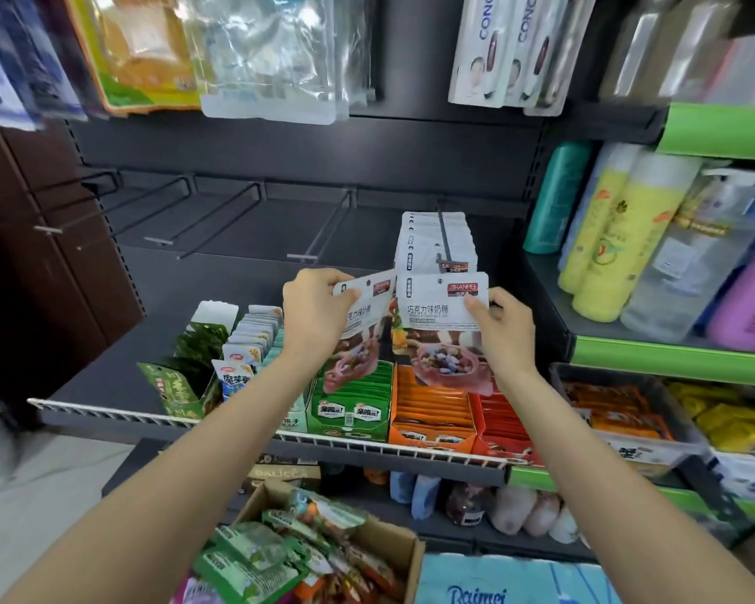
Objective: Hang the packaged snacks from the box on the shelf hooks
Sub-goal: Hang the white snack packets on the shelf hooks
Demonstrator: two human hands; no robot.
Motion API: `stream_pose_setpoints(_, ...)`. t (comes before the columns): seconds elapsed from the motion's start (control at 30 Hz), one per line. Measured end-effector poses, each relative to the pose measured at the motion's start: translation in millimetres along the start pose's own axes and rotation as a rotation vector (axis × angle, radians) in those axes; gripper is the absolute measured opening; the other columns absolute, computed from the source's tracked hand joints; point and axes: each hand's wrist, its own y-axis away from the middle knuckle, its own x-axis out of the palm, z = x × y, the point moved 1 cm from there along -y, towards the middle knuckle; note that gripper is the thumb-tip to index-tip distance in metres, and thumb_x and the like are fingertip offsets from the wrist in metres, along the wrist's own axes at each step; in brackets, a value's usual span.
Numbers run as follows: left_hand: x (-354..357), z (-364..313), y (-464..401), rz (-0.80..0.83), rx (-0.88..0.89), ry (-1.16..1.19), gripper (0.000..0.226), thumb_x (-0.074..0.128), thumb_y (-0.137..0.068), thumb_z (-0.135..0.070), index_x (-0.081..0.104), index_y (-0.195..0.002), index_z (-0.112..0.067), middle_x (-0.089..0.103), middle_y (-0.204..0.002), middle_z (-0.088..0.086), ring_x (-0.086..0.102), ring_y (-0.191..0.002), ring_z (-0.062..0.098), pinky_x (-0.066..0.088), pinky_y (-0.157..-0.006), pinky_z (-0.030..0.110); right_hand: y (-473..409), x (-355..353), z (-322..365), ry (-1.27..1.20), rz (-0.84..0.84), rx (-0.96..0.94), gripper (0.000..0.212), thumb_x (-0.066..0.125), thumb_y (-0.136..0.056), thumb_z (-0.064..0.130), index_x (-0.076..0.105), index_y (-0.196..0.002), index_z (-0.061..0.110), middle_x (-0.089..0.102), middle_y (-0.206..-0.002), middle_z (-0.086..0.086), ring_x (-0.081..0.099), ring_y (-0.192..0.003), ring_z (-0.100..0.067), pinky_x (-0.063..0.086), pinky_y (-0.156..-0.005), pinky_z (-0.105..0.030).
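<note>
Snack packets (443, 316) pinched, apparently one per raised hand.

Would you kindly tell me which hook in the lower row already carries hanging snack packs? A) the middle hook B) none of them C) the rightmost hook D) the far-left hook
C: a stack of white packs hangs on the rightmost hook, while the other hooks to its left are bare.

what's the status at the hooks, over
Left hand grip on one snack pack; right hand grip on another. Loaded hook just above. Path clear.
</note>
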Motion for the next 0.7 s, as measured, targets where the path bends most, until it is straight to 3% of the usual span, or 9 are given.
stream_pose_setpoints(0.1,0,-2,0,-0.005,0.011,0.0,0.014,0.067,-0.085,-0.015,0.074,-0.096,-0.011,0.072,-0.089,0.003,0.059,-0.076,0.013,0.042,-0.07,0.021,0,-3,-2,-0.025,-0.015,-0.037,0.012,0.056,-0.092,0.02,0.064,-0.088,0.012,0.071,-0.086,0.003,0.067,-0.079,-0.012,0.051,-0.067,-0.031)
stream_pose_setpoints(0.2,-1,-5,1,0.007,0.03,0.006,0.013,0.067,-0.085,-0.014,0.074,-0.094,-0.012,0.073,-0.088,0.003,0.063,-0.076,0.016,0.046,-0.068,0.023,-6,-2,1,-0.005,-0.061,-0.032,0.011,0.057,-0.092,0.02,0.064,-0.087,0.012,0.07,-0.087,-0.001,0.065,-0.077,-0.01,0.05,-0.066,-0.029)
stream_pose_setpoints(0.33,-6,-5,0,0.008,0.078,-0.059,0.016,0.066,-0.086,-0.017,0.074,-0.098,-0.013,0.073,-0.097,0.0,0.057,-0.079,0.01,0.03,-0.069,0.007,-14,4,3,0.054,-0.096,-0.028,0.014,0.058,-0.091,0.021,0.065,-0.086,0.01,0.068,-0.076,0.0,0.064,-0.072,-0.017,0.047,-0.062,-0.025)
stream_pose_setpoints(0.4,-8,-4,-1,0.012,0.088,-0.084,0.016,0.066,-0.086,-0.018,0.074,-0.099,-0.013,0.073,-0.099,0.0,0.061,-0.086,0.012,0.031,-0.07,0.008,-15,6,3,0.07,-0.112,-0.023,0.012,0.059,-0.09,0.021,0.066,-0.085,0.012,0.068,-0.075,0.001,0.063,-0.07,-0.015,0.044,-0.059,-0.023)
stream_pose_setpoints(0.57,-12,-1,-5,0.016,0.09,-0.099,0.017,0.065,-0.086,-0.018,0.074,-0.1,-0.012,0.072,-0.1,0.001,0.064,-0.093,0.014,0.04,-0.084,0.019,-31,16,-3,0.108,-0.134,0.079,0.015,0.059,-0.089,0.025,0.066,-0.085,0.012,0.068,-0.079,-0.006,0.064,-0.076,-0.023,0.049,-0.068,-0.035)
stream_pose_setpoints(0.7,-11,1,-8,0.025,0.075,-0.091,0.016,0.066,-0.086,-0.019,0.074,-0.099,-0.012,0.072,-0.099,0.001,0.064,-0.094,0.016,0.037,-0.081,0.015,-45,22,-4,0.153,-0.131,0.116,0.019,0.058,-0.092,0.025,0.065,-0.091,0.007,0.066,-0.086,-0.008,0.057,-0.075,-0.018,0.039,-0.063,-0.026)
